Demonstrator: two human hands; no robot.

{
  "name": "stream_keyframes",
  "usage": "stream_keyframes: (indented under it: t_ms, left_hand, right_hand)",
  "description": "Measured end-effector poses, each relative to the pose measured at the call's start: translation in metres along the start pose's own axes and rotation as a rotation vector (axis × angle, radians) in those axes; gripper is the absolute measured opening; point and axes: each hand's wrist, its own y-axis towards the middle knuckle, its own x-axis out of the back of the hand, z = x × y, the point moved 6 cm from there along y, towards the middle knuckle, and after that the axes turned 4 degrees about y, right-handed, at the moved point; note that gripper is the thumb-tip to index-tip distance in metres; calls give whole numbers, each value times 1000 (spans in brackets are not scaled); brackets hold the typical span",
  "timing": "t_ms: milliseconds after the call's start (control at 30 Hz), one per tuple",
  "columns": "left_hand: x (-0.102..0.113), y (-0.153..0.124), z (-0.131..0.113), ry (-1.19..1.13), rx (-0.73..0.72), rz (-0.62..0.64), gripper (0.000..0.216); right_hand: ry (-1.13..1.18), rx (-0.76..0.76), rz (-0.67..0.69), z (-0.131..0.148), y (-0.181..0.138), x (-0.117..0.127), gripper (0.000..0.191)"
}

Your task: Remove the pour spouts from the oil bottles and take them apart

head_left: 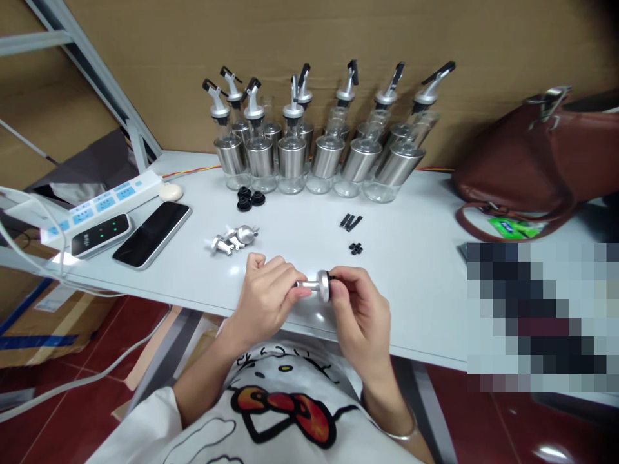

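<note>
Between my two hands, above the table's front edge, is a silver bottle pourer spout (323, 285). My left hand (268, 290) is closed on its narrow tube end. My right hand (362, 312) pinches the wide round base, where a black edge shows; the far side of that base is hidden by my fingers. Ahead and to the left lie loose silver spout parts (235, 240) in a heap. Behind them sit several black rubber stoppers (249, 198). To the right are black flip levers (351, 222) and a cluster of small black caps (356, 248).
Glass bottles with steel sleeves (292, 158) stand in rows at the back, several topped with spouts. On the left are a phone (153, 234), a small device with green lights (101, 235) and a power strip (104, 203). A brown bag (527, 154) rests at right.
</note>
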Motion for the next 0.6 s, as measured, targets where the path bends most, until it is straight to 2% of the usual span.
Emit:
stream_keyframes:
  t_ms: [200, 300, 367, 433, 467, 500, 533, 600]
  left_hand:
    - [-4, -4, 8, -263, 182, 121, 47]
    - [-9, -8, 20, -427, 324, 194, 50]
    - [-6, -11, 39, -545, 503, 113, 51]
    - [7, -18, 63, -623, 691, -142, 52]
    - [14, -21, 72, -628, 738, -278, 52]
    - [19, -23, 76, -619, 744, -349, 51]
    - [19, -23, 75, -598, 723, -352, 50]
    - [11, -19, 63, -552, 633, -200, 49]
  right_hand:
    - [-88, 166, -12, 7, -5, -6, 10]
    - [-88, 285, 46, 13, -4, -8, 15]
    - [-66, 401, 7, 20, -3, 1, 17]
    - [-37, 450, -120, 22, -1, 18, 20]
    - [-20, 421, -182, 20, 0, 26, 20]
    - [-2, 362, -219, 16, 3, 31, 18]
    - [14, 293, -229, 11, 4, 33, 16]
    - [22, 190, -190, 4, 5, 28, 15]
